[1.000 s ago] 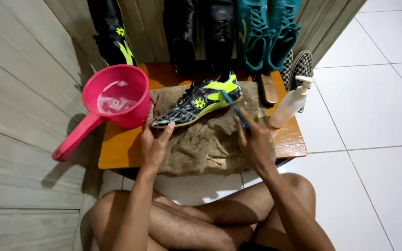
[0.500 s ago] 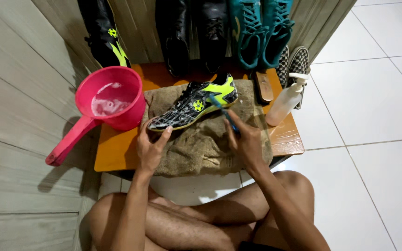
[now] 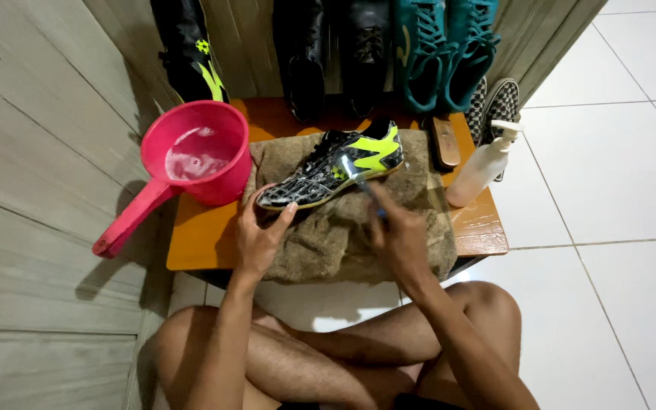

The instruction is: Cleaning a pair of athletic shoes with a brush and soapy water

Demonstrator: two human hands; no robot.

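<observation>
Head view. Left hand (image 3: 262, 231): forearm up from lower centre, fingers half-curled, pinning toe of black-and-yellow shoe (image 3: 333, 165). Right hand (image 3: 398, 231): closed round small brush (image 3: 370, 191), bristles at shoe's side. Shoe on brown towel (image 3: 343, 235), frame centre, atop orange table (image 3: 199, 235). Pink dipper (image 3: 191, 163) left. Versus earlier frame: brush closer to shoe.

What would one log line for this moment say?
left hand: steadies shoe toe | right hand: holds brush at shoe side | shoe: on towel | scoop: soapy water, left of towel
</observation>
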